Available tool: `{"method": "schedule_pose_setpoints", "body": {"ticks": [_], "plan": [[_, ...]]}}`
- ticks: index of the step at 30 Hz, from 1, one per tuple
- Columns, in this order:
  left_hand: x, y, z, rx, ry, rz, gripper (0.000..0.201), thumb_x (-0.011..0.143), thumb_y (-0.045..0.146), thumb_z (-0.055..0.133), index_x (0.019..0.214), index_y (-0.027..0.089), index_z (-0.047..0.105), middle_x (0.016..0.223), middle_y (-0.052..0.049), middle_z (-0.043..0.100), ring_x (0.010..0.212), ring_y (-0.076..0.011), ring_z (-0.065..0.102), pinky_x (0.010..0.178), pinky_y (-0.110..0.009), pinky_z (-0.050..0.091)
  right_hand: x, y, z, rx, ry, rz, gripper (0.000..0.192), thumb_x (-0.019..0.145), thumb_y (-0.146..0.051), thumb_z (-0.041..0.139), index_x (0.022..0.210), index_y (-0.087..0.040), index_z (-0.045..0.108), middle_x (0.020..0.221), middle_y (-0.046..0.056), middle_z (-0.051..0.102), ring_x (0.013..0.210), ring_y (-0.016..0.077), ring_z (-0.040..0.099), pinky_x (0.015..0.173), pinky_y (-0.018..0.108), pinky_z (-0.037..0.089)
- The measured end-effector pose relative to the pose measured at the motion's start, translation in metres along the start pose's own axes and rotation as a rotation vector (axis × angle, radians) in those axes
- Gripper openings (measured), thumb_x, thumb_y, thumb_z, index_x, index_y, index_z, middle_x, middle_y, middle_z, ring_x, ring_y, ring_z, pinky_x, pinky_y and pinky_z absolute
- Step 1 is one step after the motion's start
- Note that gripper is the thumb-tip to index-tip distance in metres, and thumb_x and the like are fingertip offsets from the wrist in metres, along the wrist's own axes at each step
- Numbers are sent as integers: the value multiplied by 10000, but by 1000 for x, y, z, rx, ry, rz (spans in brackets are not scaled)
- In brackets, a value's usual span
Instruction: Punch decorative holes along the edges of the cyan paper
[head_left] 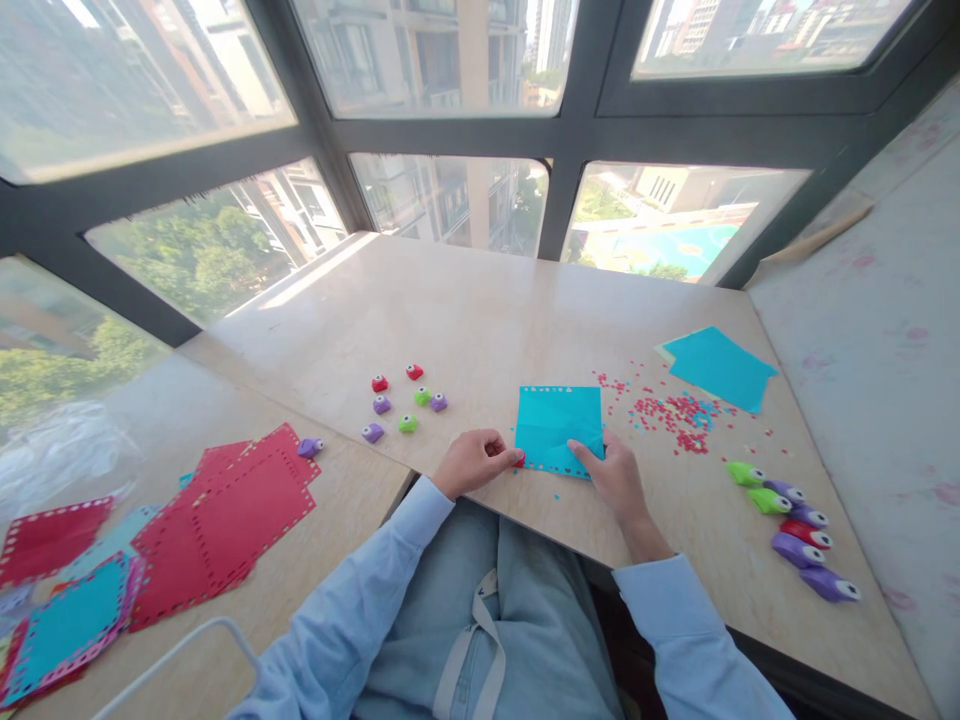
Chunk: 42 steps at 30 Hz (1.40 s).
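Observation:
A blue sheet of paper lies before me, with small shapes punched along its top and bottom edges. My right hand grips its lower right side, thumb on top and the other fingers mostly hidden. At the lower left corner, my left hand is closed with thumb and forefinger on a small red craft punch. Most of that punch is covered by the fingers, so I cannot tell whether the paper sits inside it. A tiny blue paper bit rests just below the sheet.
Red and blue confetti is scattered right of the sheet, near more blue paper. Several punches stand by the right wall; others sit left of centre. Punched red sheets and blue ones cover the left side.

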<state>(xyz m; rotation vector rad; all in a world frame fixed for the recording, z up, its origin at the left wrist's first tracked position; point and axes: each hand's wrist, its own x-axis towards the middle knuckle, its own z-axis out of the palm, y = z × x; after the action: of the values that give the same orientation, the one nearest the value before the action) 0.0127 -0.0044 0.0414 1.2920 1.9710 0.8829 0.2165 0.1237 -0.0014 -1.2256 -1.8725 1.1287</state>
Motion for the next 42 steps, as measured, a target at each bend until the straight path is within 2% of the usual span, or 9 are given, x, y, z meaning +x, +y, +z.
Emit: {"method": "schedule_pose_setpoints", "body": {"ticks": [6,11,16,21,30,35,42], "plan": [[15,3,-11,57,-233,-78,441,740,604,653,620,184,596,542,22,568,526,-127,533,489,-231,290,-1,2,-1,17,-11,16,512,722,-672,655,879,-185,642,785,59,663,704,229,585,688,341,461],[23,-8,-14,-110,-313,-148,461,706,632,679,673,181,588,592,10,610,526,-138,596,484,-223,379,-2,7,-3,80,-18,51,509,735,-645,687,928,-175,654,813,53,668,721,218,591,684,324,482],[24,-24,-17,-386,-252,-169,473,707,630,687,742,177,560,587,24,591,506,-128,594,472,-231,456,-2,12,-5,169,-25,108,505,736,-617,719,973,-174,665,852,64,680,734,224,599,664,324,499],[21,-30,-17,-446,-226,-79,454,726,601,693,729,169,551,549,36,568,466,-101,545,460,-222,456,-1,16,-6,216,-43,143,522,718,-604,738,1003,-173,665,880,67,682,740,227,603,657,326,500],[21,-29,-12,-306,-166,-70,400,763,559,636,743,165,570,584,38,539,483,-92,489,467,-209,375,-2,12,-6,41,-10,69,463,737,-626,664,815,-172,619,668,6,576,612,173,500,580,295,398],[20,-27,-7,-174,-79,-7,374,764,522,629,687,158,597,586,42,490,545,-91,435,508,-208,310,-3,5,-3,-31,-5,0,473,763,-647,604,804,-176,599,673,8,572,616,173,500,604,300,392],[20,-12,-8,14,-86,-81,463,719,621,651,629,171,594,578,33,511,573,-106,459,514,-218,271,-3,3,-3,-33,-9,3,493,758,-665,595,814,-175,594,650,6,558,604,175,492,592,298,386]]}}
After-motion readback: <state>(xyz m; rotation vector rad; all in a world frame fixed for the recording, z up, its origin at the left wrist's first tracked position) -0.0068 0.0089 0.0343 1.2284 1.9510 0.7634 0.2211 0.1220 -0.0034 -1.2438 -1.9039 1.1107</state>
